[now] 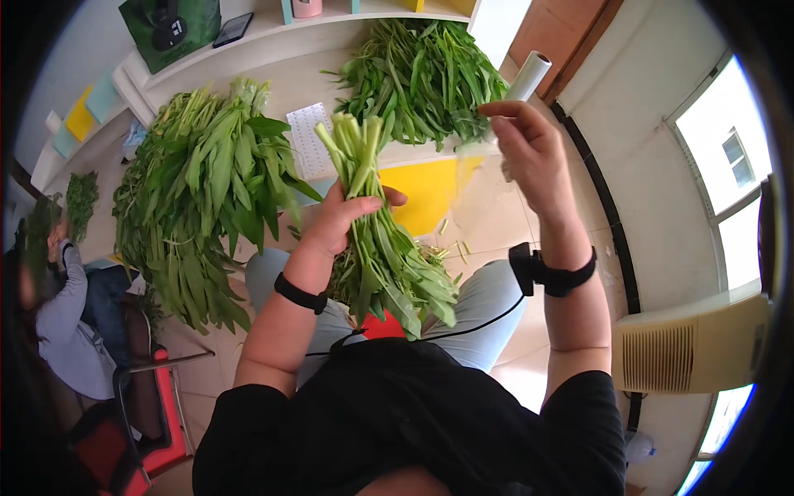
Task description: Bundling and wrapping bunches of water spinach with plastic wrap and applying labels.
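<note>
My left hand (341, 217) is wrapped around a bunch of leafy greens (389, 256), water spinach by its look. The pale cut stems point up and away from me, and the leaves hang down over my lap. To the right, my right hand (533, 153) is raised with thumb and fingers pinched together. From them hangs a thin, see-through plastic film (473, 178), faint against the floor and the yellow panel. It is apart from the bunch, though its exact outline is hard to make out.
Heaped greens lie on the white table, one pile (207, 174) left and another (422, 78) at the back. A white roll (529, 76) stands beside the far pile; a white perforated sheet (309, 140) lies between piles. At far left, another person (74, 322) sits handling greens near a red chair (169, 413).
</note>
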`<state>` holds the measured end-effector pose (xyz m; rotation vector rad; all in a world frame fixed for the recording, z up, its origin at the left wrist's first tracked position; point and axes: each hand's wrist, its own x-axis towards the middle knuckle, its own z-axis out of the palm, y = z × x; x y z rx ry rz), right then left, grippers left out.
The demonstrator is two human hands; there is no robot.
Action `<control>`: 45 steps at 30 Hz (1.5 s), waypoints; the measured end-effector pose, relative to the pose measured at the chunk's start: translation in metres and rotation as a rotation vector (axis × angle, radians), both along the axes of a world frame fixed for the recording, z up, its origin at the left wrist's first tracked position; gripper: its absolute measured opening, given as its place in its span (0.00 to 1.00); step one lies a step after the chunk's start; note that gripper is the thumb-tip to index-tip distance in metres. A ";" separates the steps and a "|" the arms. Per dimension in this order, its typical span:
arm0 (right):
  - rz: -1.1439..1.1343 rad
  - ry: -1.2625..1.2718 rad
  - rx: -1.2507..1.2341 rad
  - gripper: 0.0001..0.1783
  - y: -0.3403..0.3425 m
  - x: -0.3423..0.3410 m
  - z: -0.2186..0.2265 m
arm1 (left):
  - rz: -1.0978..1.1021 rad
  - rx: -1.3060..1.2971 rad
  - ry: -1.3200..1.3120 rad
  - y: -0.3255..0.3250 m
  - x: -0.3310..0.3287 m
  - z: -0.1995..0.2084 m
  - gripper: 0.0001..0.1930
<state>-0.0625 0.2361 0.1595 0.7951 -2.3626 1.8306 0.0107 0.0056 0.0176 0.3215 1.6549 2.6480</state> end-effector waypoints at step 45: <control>0.202 0.382 0.279 0.05 -0.085 0.002 -0.060 | 0.225 0.523 -0.123 0.048 -0.021 0.006 0.16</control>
